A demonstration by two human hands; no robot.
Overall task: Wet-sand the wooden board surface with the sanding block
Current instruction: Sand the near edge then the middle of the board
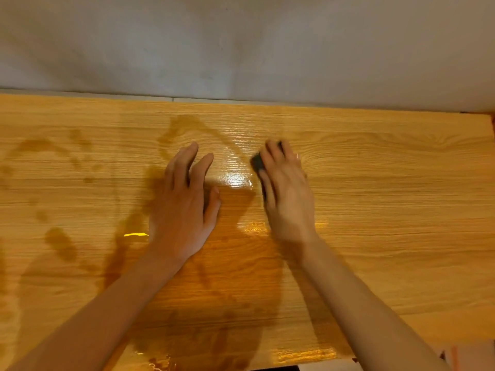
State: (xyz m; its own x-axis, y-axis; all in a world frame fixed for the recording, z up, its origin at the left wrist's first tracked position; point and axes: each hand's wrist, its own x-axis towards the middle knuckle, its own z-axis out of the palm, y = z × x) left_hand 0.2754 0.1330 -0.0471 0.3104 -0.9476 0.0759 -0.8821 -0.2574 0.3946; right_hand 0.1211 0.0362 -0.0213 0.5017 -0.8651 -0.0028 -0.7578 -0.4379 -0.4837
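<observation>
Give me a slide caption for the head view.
Right hand presses dark sanding block on wet wooden board; left hand rests flat.

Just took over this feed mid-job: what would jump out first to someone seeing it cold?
The two bare hands at the centre of the wooden board: the right hand grips a dark sanding block, and the left hand lies flat beside it. Next, the glossy wet patch between them, with darker damp streaks spreading over the board's left and near parts.
</observation>
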